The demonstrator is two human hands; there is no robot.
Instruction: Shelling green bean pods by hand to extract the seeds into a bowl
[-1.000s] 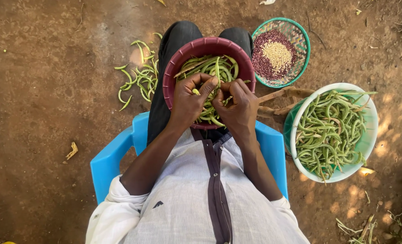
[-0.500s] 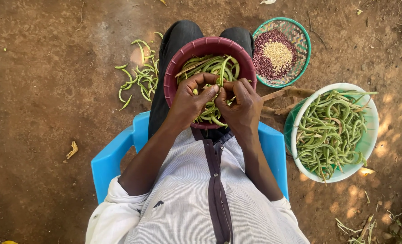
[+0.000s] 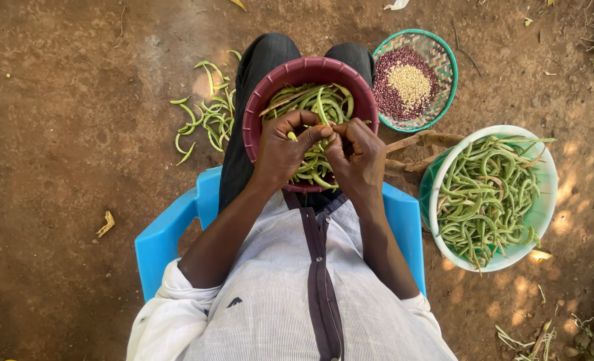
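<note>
A single green bean pod (image 3: 321,115) is pinched between the fingertips of both hands at the centre of the frame, just above a maroon bowl (image 3: 257,107) that is rested on the lap. The left hand (image 3: 285,148) is closed around the pod's near end, thumb pressed to forefinger, while the right hand (image 3: 357,152) is closed on the same pod from the other side, the two sets of fingertips touching. The bowl beneath is seen filled with more green pods (image 3: 310,170), some curled over its near rim.

The step in hand is judged to be the splitting of one pod over the bowl (no loose seed can be made out between the fingers). A firm pinch along the pod's seam and a steady pull apart would be called for next, with both hands kept over the bowl so that nothing is dropped to the ground.

A blue plastic chair (image 3: 167,234) is occupied by the person, whose striped light shirt (image 3: 277,301) fills the lower middle of the frame. To the upper left, a loose heap of pods (image 3: 207,124) is scattered on bare brown earth (image 3: 76,100). At the upper right, a green woven basket (image 3: 444,60) is set on the ground, with dark red and pale seeds (image 3: 404,83) held in it. At the right edge, a larger pale green basin (image 3: 544,207) is piled with long green pods (image 3: 487,194), well apart from the hands
</note>
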